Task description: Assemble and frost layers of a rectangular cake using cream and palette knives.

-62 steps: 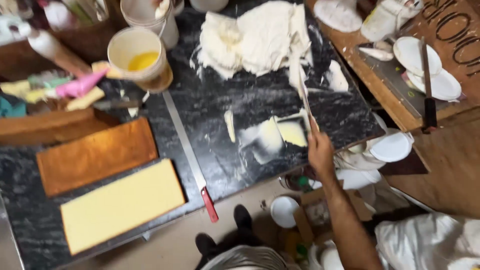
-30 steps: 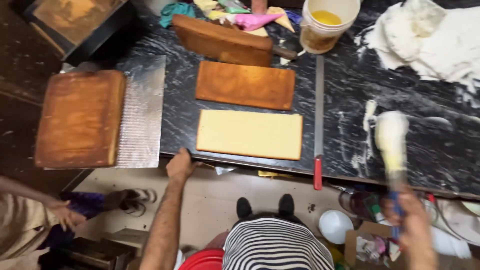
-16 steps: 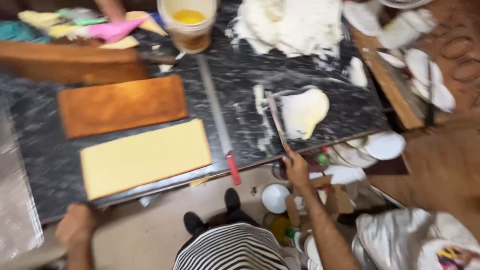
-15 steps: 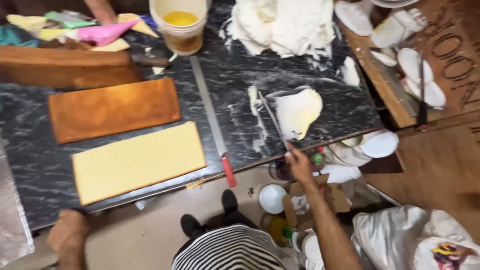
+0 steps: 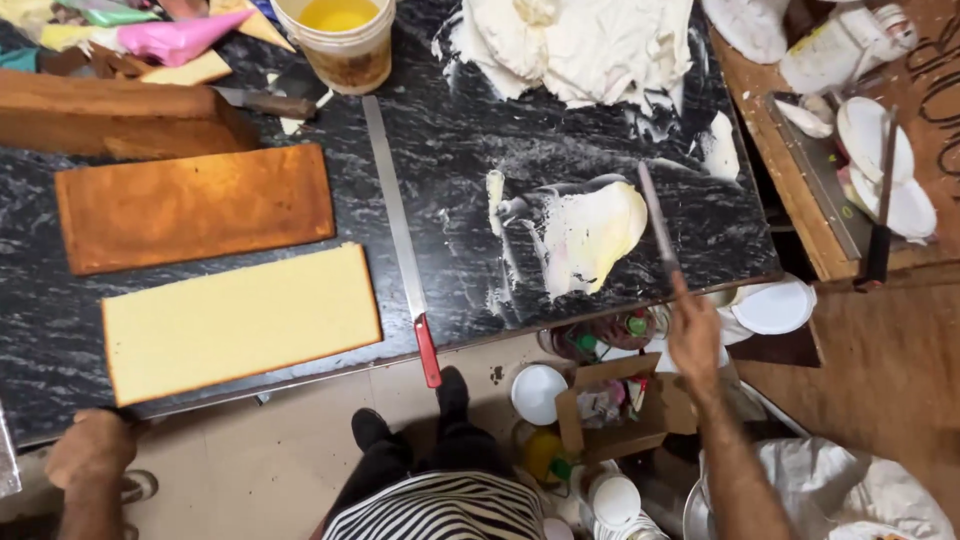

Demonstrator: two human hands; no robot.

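Two bare hands framed the black marbled stone counter. The right hand was closed around the handle of a long, narrow-bladed metal spatula, whose blade rose up and slightly left from the grip and ended over a pale cream smear spread on the stone just left of the blade. Half a second earlier the blade lay against that cream; now it stood clear of the patch's right edge, and the hand had drawn back past the counter's near rim. The left hand gripped the counter's near left edge, fingers curled over the rim as before. Just above and right of that grip lay a pale yellow rectangular sponge sheet, and beyond it a brown-crusted rectangular sponge sheet; neither had shifted. Between the sponges and the cream, a long steel knife with a red handle lay lengthwise, handle overhanging the near edge. Farther from both grips stood a white plastic bucket of yellow liquid and a large mound of white cream.
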